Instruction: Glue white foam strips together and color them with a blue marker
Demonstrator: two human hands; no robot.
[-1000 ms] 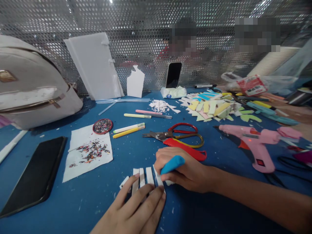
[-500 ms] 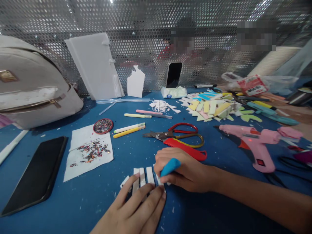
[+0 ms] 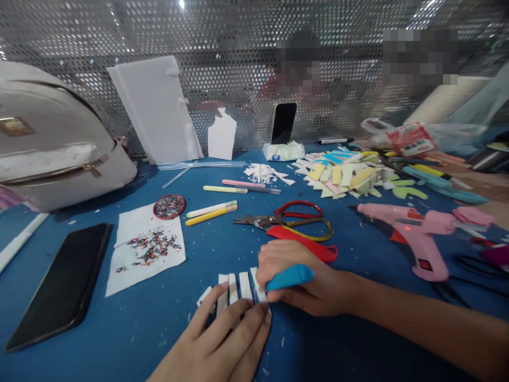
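My left hand (image 3: 225, 337) lies with its fingers spread over several white strips (image 3: 245, 286), which stand side by side on the blue table. The fingertips press on the strips. To the right, my right hand (image 3: 298, 278) is closed around a tool with a blue handle (image 3: 292, 277). Its working end is hidden by the fingers, so its kind cannot be made out. The right-hand knuckles rest beside the rightmost strip. Just beyond that hand are a red-handled cutter (image 3: 304, 244) and scissors (image 3: 266, 220) with red and yellow loops.
A pink glue gun (image 3: 417, 233) lies at the right with its cable. Farther back is a pile of coloured foam scraps (image 3: 345, 172). Left are a black phone (image 3: 59, 286), paper with glitter (image 3: 149, 249), markers (image 3: 210, 215) and a backpack (image 3: 59, 138). A perforated metal wall (image 3: 238, 63) closes the back.
My right hand has shifted slightly right, and the blue handle now leans farther over to the right. More of the rightmost strip shows. My left hand has stayed in place.
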